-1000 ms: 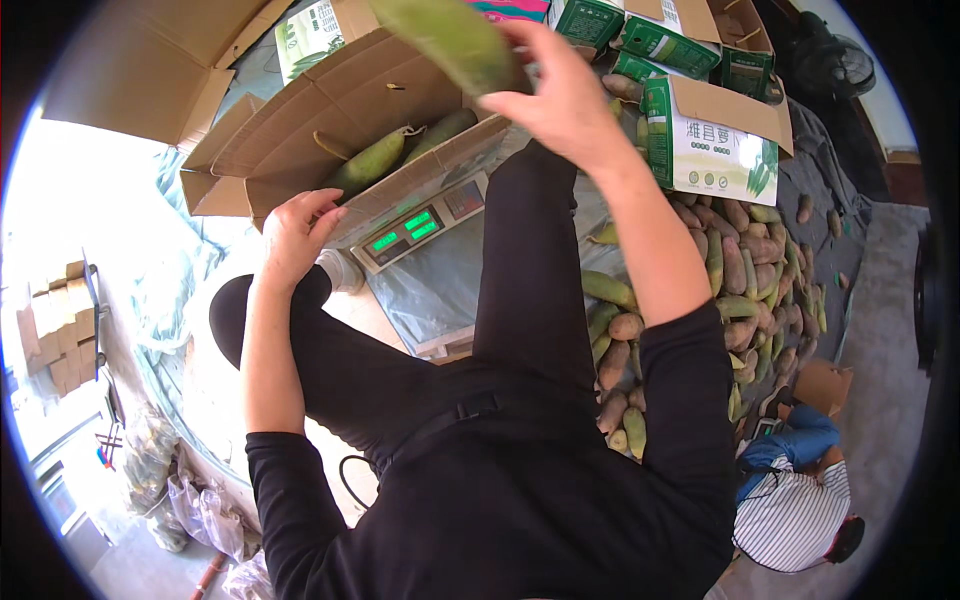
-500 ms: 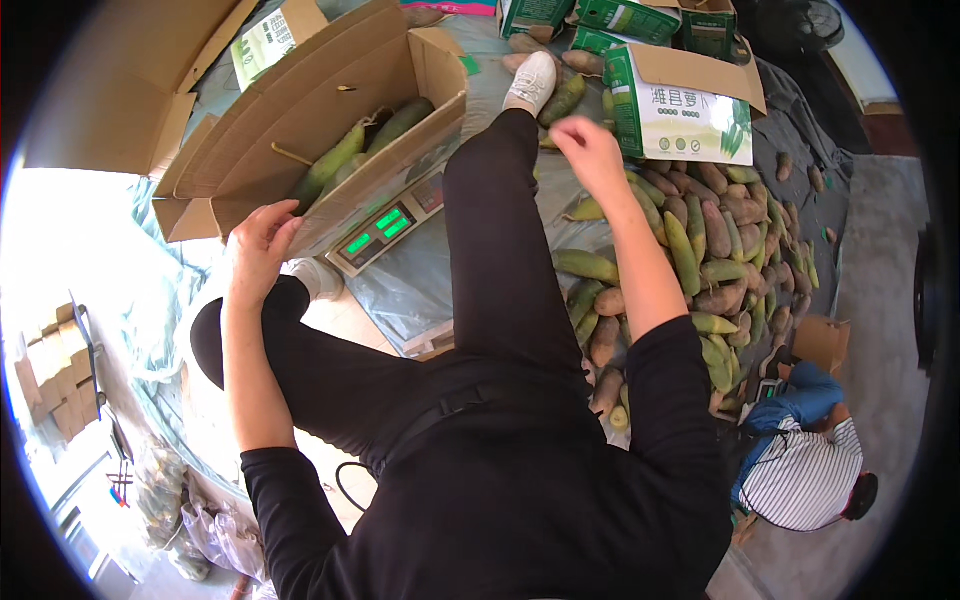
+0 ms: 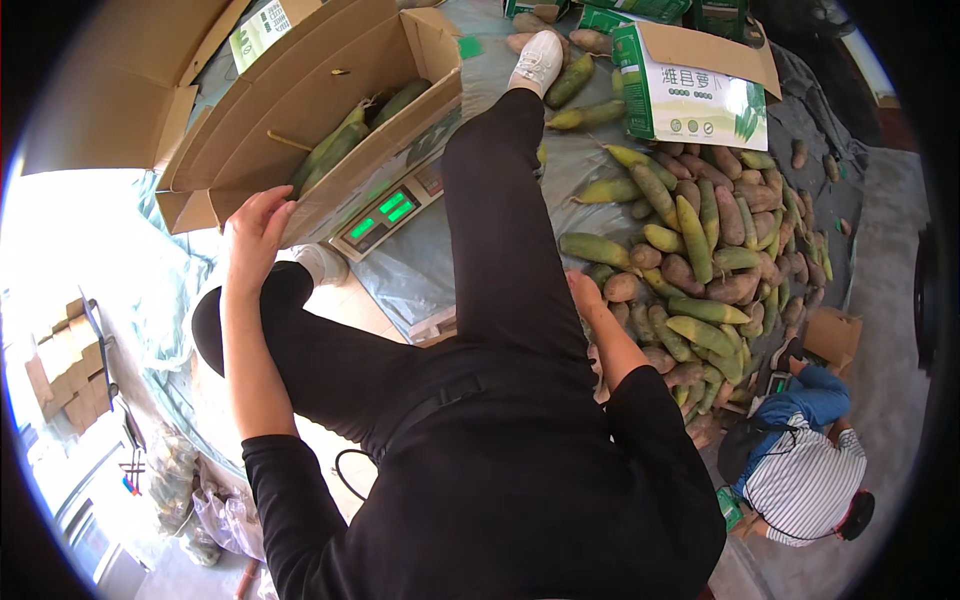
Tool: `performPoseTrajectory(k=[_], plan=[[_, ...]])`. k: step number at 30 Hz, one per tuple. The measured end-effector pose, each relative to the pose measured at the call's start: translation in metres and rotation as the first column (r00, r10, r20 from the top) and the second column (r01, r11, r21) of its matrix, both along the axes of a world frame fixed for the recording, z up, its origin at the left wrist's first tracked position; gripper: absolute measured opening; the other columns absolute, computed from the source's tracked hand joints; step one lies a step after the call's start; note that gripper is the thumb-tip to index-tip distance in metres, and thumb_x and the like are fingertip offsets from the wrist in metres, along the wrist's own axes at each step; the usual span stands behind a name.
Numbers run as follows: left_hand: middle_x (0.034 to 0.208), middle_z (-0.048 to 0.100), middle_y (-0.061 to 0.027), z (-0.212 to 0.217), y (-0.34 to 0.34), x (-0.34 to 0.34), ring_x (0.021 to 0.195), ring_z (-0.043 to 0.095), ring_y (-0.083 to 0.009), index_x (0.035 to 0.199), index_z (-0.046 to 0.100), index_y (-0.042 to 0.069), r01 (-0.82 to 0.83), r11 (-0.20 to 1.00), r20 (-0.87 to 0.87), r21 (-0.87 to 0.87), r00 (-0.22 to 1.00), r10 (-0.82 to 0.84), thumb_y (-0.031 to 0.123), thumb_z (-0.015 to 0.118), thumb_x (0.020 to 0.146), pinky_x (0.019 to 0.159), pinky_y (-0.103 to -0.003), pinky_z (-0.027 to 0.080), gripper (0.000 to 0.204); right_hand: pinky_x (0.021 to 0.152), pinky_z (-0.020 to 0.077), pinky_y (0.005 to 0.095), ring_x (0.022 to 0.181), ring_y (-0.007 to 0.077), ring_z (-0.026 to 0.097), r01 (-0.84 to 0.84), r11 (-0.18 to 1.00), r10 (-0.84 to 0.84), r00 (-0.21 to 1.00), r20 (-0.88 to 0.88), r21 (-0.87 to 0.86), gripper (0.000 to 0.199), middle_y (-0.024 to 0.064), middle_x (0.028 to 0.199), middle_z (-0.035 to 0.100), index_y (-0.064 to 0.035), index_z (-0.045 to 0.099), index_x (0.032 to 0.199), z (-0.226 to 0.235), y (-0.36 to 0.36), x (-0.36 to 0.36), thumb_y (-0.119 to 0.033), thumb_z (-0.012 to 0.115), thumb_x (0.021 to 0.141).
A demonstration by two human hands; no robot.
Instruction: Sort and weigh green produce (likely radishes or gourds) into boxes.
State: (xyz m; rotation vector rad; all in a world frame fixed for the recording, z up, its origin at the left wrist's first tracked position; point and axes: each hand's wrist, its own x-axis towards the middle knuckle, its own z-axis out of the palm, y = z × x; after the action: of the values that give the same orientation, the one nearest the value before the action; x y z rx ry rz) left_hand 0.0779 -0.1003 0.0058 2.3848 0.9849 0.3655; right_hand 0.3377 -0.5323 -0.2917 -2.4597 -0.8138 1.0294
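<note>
At the near left corner of an open cardboard box (image 3: 330, 185), my left hand (image 3: 255, 232) has its fingers over the edge and its thumb against the side. Long green radishes (image 3: 335, 150) lie inside the box, which stands on a scale with a lit green display (image 3: 385, 215). My right hand (image 3: 585, 295) is low beside my right thigh, at the near left side of a large heap of green radishes (image 3: 692, 238) and brownish-red roots (image 3: 735, 288). My leg and the heap partly hide its fingers, so whether it holds anything does not show.
A white and green carton (image 3: 700, 95) stands beyond the heap, with more green cartons behind. Loose radishes (image 3: 585, 115) lie near my white shoe (image 3: 538, 62). At the right, a person in a striped shirt (image 3: 805, 480) bends beside a small cardboard box (image 3: 832, 335). Filled plastic bags (image 3: 225, 515) lie lower left.
My right hand has come back from beside the white and green carton to the near side of the heap. My left hand stays at the box corner. The view has shifted slightly.
</note>
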Motion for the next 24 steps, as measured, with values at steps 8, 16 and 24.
performPoseTrajectory(k=[8, 16, 24], plan=[[0.084, 0.065, -0.0104, -0.002, -0.001, 0.004, 0.073, 0.063, -0.017, 0.1, 0.065, 0.004, -0.006, 1.0, -0.013, -0.001, 1.0, 0.006, 0.013, 0.063, 0.081, 0.068, -0.027, 0.049, 0.021, 0.07, 0.0477, 0.0386, 0.076, 0.0317, 0.062, 0.153, 0.985, -0.137, 0.976, -0.168, 0.085, 0.014, 0.0148, 0.079, 0.065, -0.0064, 0.063, 0.08, -0.014, -0.004, -0.011, -0.019, 0.058, 0.078], [0.085, 0.065, -0.0101, 0.005, -0.002, -0.008, 0.074, 0.063, -0.0168, 0.099, 0.065, 0.003, -0.04, 0.999, -0.016, 0.005, 0.999, 0.041, 0.012, 0.063, 0.081, 0.069, -0.027, 0.049, 0.02, 0.071, 0.049, 0.0368, 0.077, 0.0308, 0.063, 0.229, 0.972, -0.233, 0.939, -0.252, -0.046, 0.016, 0.0158, 0.083, 0.065, -0.0059, 0.064, 0.085, 0.004, 0.02, -0.014, -0.01, 0.052, 0.075], [0.083, 0.064, -0.0098, 0.0, -0.001, -0.006, 0.073, 0.062, -0.0162, 0.1, 0.065, 0.003, -0.048, 0.999, -0.017, -0.014, 0.999, 0.048, 0.013, 0.064, 0.081, 0.068, -0.027, 0.049, 0.021, 0.073, 0.0476, 0.0356, 0.079, 0.0282, 0.062, 0.06, 0.997, -0.051, 0.986, -0.158, 0.047, 0.013, 0.015, 0.081, 0.065, -0.005, 0.063, 0.083, -0.041, 0.004, -0.021, -0.01, 0.054, 0.075]])
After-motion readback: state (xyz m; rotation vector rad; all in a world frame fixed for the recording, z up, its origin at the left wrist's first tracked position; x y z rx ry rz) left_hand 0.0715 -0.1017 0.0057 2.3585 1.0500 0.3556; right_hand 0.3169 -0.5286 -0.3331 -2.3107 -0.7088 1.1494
